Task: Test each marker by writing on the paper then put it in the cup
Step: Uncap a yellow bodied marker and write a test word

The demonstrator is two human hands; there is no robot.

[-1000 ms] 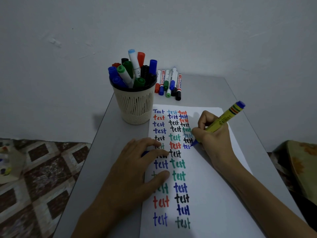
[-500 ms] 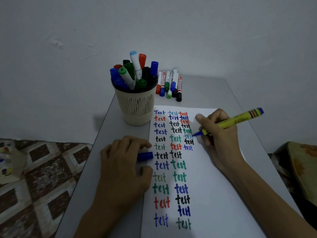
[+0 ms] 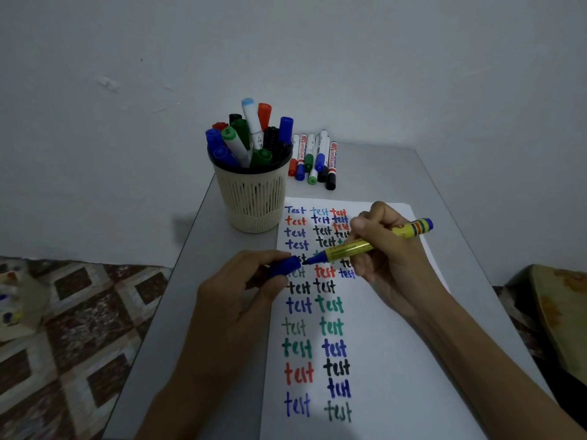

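My right hand [image 3: 390, 258] grips a yellow marker [image 3: 359, 247] with a blue tip, held level above the paper [image 3: 397, 360] and pointing left. My left hand [image 3: 241, 290] pinches the blue cap [image 3: 284, 266], whose open end sits right at the marker's tip. The paper is covered with rows of the word "test" in several colours. A cream mesh cup [image 3: 252, 201] full of capped markers stands at the paper's far left corner. Several more markers [image 3: 314, 160] lie side by side behind the paper.
The grey table [image 3: 190, 296] is narrow; its left edge drops to a patterned floor [image 3: 73, 328]. A white wall stands close behind. A yellowish cloth-covered object [image 3: 559, 312] sits to the right of the table.
My right hand lifted the marker off the paper and turned its tip leftward. My left hand rose from the paper with the blue cap and brought it up to the tip.
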